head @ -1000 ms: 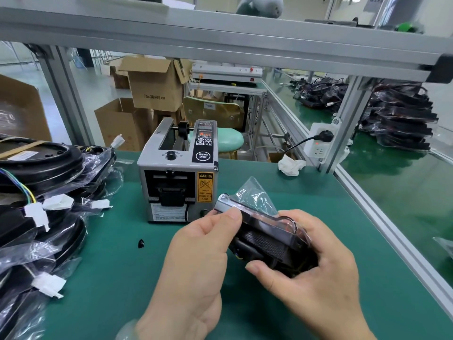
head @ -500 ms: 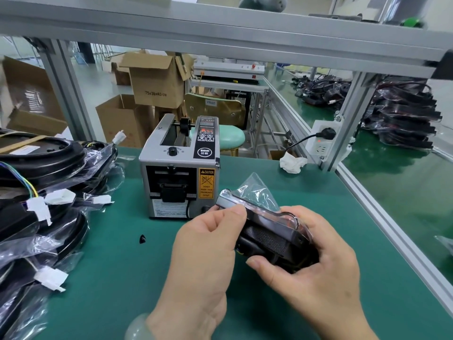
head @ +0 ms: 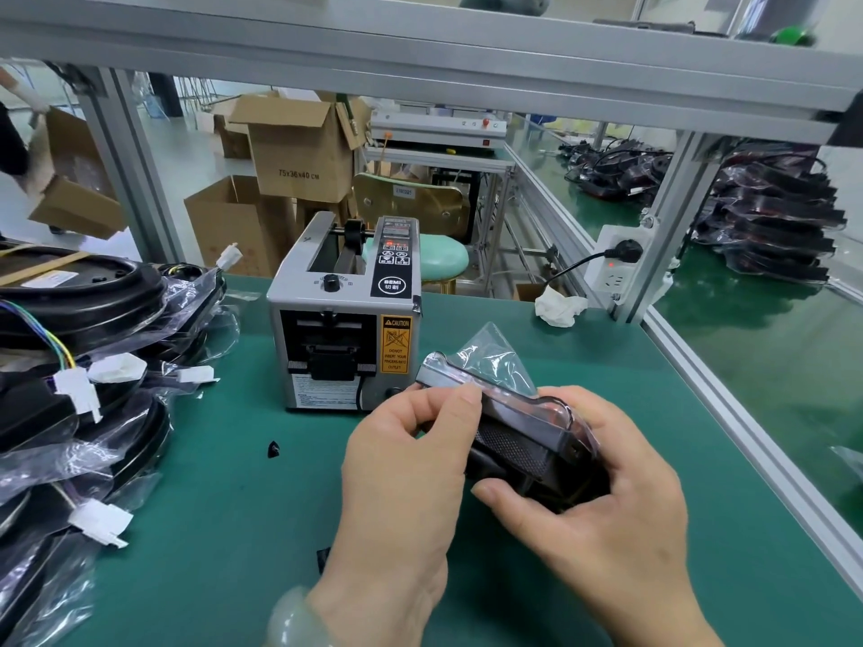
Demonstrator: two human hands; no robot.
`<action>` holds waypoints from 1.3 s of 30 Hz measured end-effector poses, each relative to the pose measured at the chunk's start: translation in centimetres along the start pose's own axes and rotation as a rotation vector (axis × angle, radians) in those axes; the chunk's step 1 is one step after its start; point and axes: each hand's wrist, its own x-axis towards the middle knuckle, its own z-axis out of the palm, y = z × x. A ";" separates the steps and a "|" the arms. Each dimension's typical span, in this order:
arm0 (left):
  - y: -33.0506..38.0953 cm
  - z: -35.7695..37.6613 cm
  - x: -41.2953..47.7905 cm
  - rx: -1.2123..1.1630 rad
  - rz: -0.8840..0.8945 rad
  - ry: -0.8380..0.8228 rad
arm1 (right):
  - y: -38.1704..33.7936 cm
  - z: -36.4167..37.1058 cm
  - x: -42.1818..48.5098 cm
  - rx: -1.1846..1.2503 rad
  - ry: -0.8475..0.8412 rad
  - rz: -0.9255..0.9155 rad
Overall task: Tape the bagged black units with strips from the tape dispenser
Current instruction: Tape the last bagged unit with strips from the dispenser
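Now held over the counter [head: 224,530], just near-right of the tape dispenser [head: 336,338]: one bagged black unit [head: 527,443]. Cradled in the right grip [head: 602,520], curled round its near-right end, likely to steady it. Pinched at the far-left corner by the left grip [head: 401,483], pressing the bag's fold flat, seemingly so a strip can seal it. Loose bag flap [head: 497,357] sticking up behind.

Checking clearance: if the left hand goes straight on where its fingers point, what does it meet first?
The left hand pinches the bagged black unit, so that comes first. Past its edge, likely the tape dispenser, at its lower front; depth is unclear.
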 end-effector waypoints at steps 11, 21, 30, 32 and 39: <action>0.1 -0.6 1.1 -0.104 -0.147 -0.109 | 0.3 -0.1 -0.1 0.047 0.021 0.054; 0.2 -0.3 2.2 -0.132 -0.242 -0.238 | 0.3 -0.3 -0.1 0.051 -0.014 0.066; 0.1 -1.1 2.3 -0.094 -0.226 -0.374 | 0.1 -0.1 0.0 0.007 -0.006 0.041; 0.0 -1.5 2.7 -0.107 -0.231 -0.362 | 0.1 0.0 0.1 -0.026 -0.035 0.029; -0.4 -3.4 3.6 -0.165 -0.360 -0.307 | 0.8 -1.5 0.4 -0.209 -0.378 0.118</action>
